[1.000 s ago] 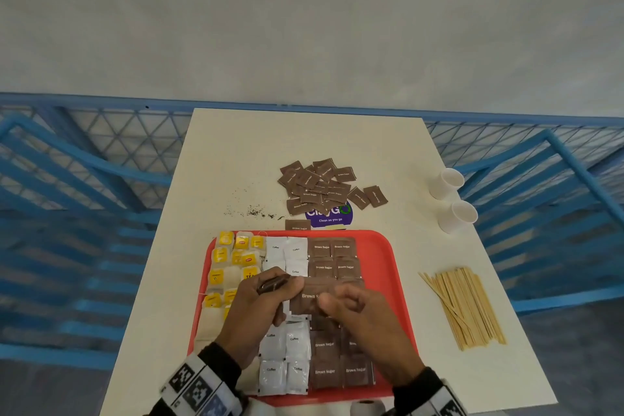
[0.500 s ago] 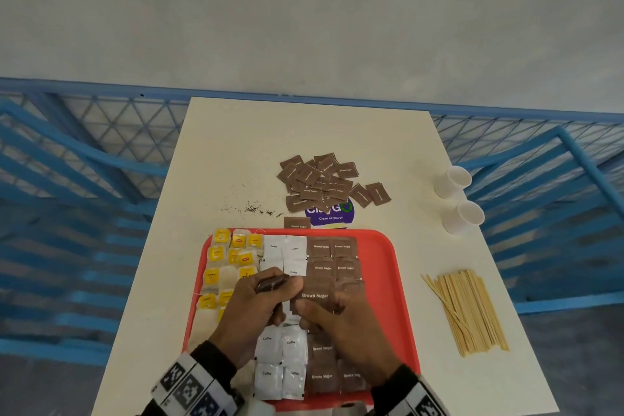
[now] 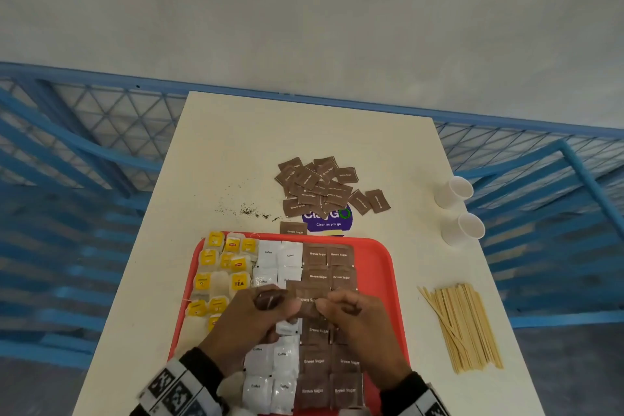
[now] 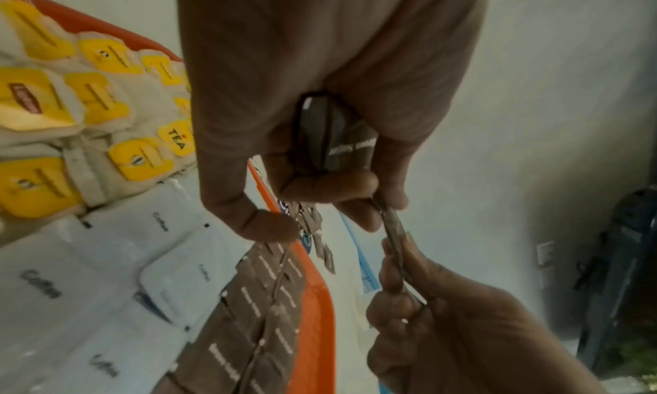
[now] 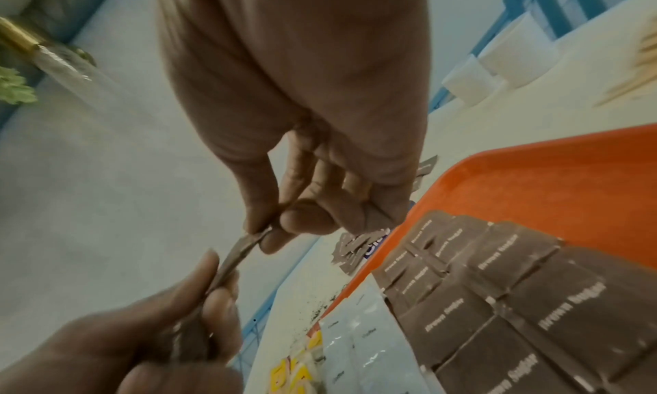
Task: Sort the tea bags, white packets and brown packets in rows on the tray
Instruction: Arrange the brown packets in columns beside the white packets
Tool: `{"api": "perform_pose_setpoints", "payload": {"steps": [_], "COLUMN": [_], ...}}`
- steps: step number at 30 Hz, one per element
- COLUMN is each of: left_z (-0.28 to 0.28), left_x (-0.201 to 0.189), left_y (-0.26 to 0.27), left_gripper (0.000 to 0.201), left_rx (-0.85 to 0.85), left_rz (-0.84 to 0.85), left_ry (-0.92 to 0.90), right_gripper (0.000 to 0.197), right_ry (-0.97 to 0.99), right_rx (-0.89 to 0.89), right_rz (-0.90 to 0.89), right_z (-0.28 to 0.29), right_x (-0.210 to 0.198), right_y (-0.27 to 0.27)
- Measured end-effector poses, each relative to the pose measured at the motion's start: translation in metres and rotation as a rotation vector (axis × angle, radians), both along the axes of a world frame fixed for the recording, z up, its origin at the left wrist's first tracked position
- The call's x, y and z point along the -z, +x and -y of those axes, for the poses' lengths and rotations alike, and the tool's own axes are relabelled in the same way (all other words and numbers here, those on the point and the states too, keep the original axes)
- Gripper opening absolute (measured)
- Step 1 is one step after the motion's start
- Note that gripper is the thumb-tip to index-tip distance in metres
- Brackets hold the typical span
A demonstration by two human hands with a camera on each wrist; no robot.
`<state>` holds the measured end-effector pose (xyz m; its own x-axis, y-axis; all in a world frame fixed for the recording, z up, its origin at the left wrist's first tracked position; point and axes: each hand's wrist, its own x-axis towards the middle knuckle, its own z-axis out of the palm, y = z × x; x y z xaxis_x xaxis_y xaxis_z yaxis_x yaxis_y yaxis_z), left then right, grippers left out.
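1. Both hands hover over the tray (image 3: 388, 267) middle; left hand (image 3: 256, 317) pinches a small stack of brown packets (image 4: 334, 136), thumb on top
2. Right hand (image 3: 354, 317) pinches one brown packet (image 3: 309, 297) off that stack, thumb against forefinger
3. Peel just one, keep the stack squeezed so none slip
4. Lay it flat in the brown rows (image 3: 329, 375) by the tray's right edge, edges flush, text upright, clear of the white packets (image 3: 270, 388)

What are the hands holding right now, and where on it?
Both hands pinch one brown packet above the tray: left hand its left edge, right hand its right edge.
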<state>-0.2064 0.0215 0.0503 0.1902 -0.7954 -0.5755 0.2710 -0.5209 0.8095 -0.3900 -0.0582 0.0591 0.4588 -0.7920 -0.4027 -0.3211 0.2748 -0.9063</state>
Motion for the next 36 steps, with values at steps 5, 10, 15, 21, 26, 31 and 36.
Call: {"api": "perform_pose_setpoints", "payload": {"steps": [5,10,15,21,26,31,36], "left_z": [-0.011,-0.028,-0.038,-0.044,-0.035,-0.026,-0.019], "left_x": [0.016,0.017,0.007,-0.005,-0.019,-0.024,-0.031], "left_y": [0.007,0.017,0.028,0.034,0.033,0.018,0.004], "left_gripper": [0.018,0.029,0.047,0.059,0.067,0.058,0.056], "left_rx": [-0.107,-0.186,-0.227,-0.312,-0.323,-0.331,-0.395], "left_rz": [0.064,-0.079,-0.198,-0.35,-0.561,-0.549,-0.548], "left_ry": [0.096,0.213,0.209,0.151,0.111,0.078,0.018], "right_gripper": [0.008,0.013,0.01,0.028,0.025,0.026,0.027], "right_ry": [0.064,0.112,0.101,-0.12,-0.229,-0.371,-0.374], "right_rx": [0.042,0.115,0.09,0.108,-0.039,-0.268,-0.201], "right_rz": [-0.099,-0.234,-0.382,-0.567,-0.419,-0.306,-0.297], "right_z": [0.03,0.087,0.114,0.098,0.053,-0.009,-0.042], "right_x": [0.022,0.056,0.081,0.069,0.024,-0.032,-0.027], "right_y": [-0.003,0.012,0.038,0.043,0.038,0.046,0.048]}}
